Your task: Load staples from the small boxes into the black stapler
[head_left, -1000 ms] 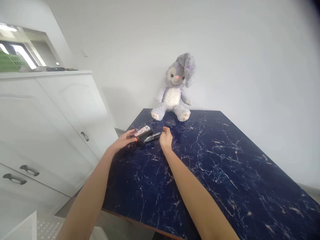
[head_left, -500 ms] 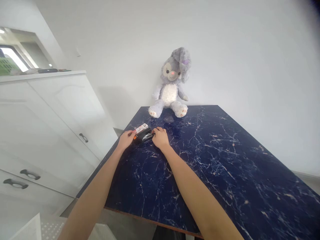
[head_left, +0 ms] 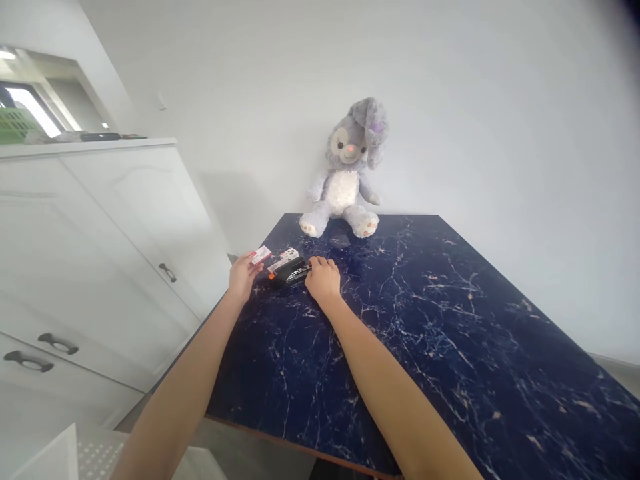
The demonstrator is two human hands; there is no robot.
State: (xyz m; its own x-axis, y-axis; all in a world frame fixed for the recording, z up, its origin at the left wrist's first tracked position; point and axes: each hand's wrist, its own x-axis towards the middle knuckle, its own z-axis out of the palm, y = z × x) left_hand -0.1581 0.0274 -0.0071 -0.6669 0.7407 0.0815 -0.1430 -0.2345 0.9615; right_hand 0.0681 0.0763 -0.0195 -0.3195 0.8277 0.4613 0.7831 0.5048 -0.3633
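Between the fingers of my left hand [head_left: 241,277] is a small red-and-white box [head_left: 261,255], raised at the left of the table. My right hand [head_left: 323,280] is closed at the right end of a shiny black packet [head_left: 290,273], which lies on the table; its fingertips are partly hidden. Behind the packet a white box with dark and red print [head_left: 289,255] lies close against it. An orange patch [head_left: 271,275] shows at the packet's left end.
A grey plush rabbit [head_left: 343,190] sits at the table's back edge against the wall. The blue marbled table [head_left: 425,347] stretches to the right. White cabinets [head_left: 115,220] stand on the left, with a green basket [head_left: 17,125] on top.
My left hand has lifted the red-and-white box away from the black packet, up and to the left. My right hand has stayed at the packet. The view has shifted slightly.
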